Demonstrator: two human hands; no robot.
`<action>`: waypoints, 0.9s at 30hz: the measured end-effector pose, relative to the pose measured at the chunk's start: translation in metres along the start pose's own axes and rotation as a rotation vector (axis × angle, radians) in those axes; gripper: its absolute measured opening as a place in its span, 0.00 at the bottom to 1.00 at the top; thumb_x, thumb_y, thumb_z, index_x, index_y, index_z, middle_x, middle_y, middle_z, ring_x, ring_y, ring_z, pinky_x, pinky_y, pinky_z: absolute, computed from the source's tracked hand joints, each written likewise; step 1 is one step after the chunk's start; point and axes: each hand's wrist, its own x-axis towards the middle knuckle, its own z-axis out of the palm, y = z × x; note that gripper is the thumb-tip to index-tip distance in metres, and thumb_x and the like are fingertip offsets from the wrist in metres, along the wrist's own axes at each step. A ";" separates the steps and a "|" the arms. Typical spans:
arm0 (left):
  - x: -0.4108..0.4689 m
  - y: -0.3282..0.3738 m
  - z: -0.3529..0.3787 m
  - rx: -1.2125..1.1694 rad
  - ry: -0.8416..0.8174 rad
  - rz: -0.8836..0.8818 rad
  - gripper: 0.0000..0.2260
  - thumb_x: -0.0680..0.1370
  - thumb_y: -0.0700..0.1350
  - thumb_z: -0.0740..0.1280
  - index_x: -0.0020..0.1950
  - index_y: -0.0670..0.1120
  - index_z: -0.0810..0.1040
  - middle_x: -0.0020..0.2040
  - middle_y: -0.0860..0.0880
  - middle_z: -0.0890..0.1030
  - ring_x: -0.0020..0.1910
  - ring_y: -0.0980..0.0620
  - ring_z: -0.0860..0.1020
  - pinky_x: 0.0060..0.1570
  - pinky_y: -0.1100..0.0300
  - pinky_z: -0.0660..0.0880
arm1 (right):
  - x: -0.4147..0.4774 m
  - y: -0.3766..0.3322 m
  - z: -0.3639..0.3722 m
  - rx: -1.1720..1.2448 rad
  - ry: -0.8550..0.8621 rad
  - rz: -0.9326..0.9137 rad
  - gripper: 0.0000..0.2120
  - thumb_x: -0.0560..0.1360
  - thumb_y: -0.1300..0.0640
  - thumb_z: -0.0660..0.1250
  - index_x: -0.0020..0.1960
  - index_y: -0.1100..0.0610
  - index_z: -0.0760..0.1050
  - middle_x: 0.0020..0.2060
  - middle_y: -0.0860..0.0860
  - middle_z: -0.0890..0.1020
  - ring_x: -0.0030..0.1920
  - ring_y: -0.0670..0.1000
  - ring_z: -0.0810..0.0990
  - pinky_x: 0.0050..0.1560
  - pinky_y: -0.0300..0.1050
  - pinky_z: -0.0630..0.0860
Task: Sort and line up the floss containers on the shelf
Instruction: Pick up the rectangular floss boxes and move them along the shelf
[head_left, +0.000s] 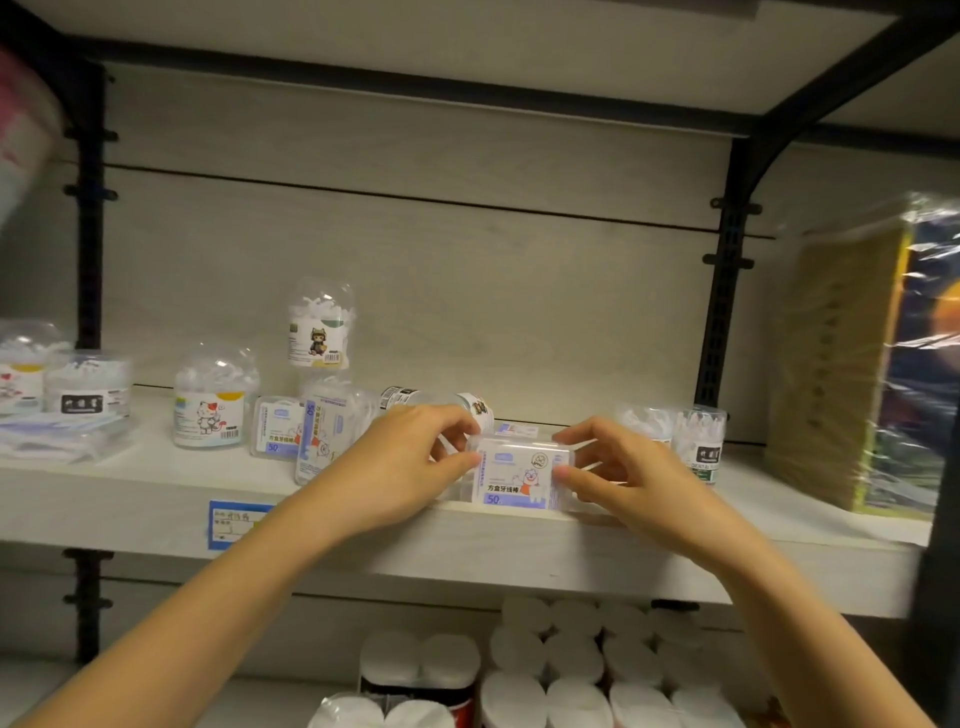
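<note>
A clear square floss box with a purple-and-white label stands at the front edge of the pale shelf. My left hand grips its left side and my right hand grips its right side. Two similar square boxes lean together further left. A domed jar with a cat label stands to their left, and another domed jar sits stacked behind. A jar lies on its side behind my left hand. A round tub with a black label stands at the right.
More tubs and flat packets crowd the shelf's far left. A tall wrapped package stands at the right end. A blue price tag is on the shelf front. White rolls fill the shelf below. Black uprights frame the bay.
</note>
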 end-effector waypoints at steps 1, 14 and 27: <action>-0.001 0.001 0.000 0.022 -0.001 0.001 0.11 0.77 0.48 0.64 0.58 0.50 0.76 0.48 0.55 0.77 0.45 0.58 0.76 0.46 0.67 0.73 | 0.000 0.000 0.001 -0.003 -0.004 0.003 0.11 0.73 0.47 0.67 0.54 0.46 0.73 0.49 0.48 0.82 0.48 0.48 0.82 0.51 0.51 0.79; -0.008 0.003 0.003 0.061 0.028 0.042 0.15 0.78 0.51 0.60 0.65 0.53 0.70 0.59 0.56 0.75 0.55 0.58 0.73 0.58 0.62 0.70 | 0.113 0.003 -0.006 -0.399 -0.236 0.180 0.25 0.76 0.49 0.64 0.69 0.59 0.67 0.67 0.55 0.73 0.65 0.54 0.73 0.66 0.45 0.68; 0.000 -0.009 0.012 -0.119 -0.007 0.015 0.12 0.78 0.49 0.62 0.61 0.54 0.72 0.55 0.57 0.76 0.50 0.60 0.76 0.48 0.68 0.73 | 0.138 0.019 0.008 -0.588 -0.305 0.209 0.28 0.73 0.46 0.68 0.67 0.59 0.67 0.64 0.54 0.74 0.61 0.55 0.73 0.60 0.46 0.68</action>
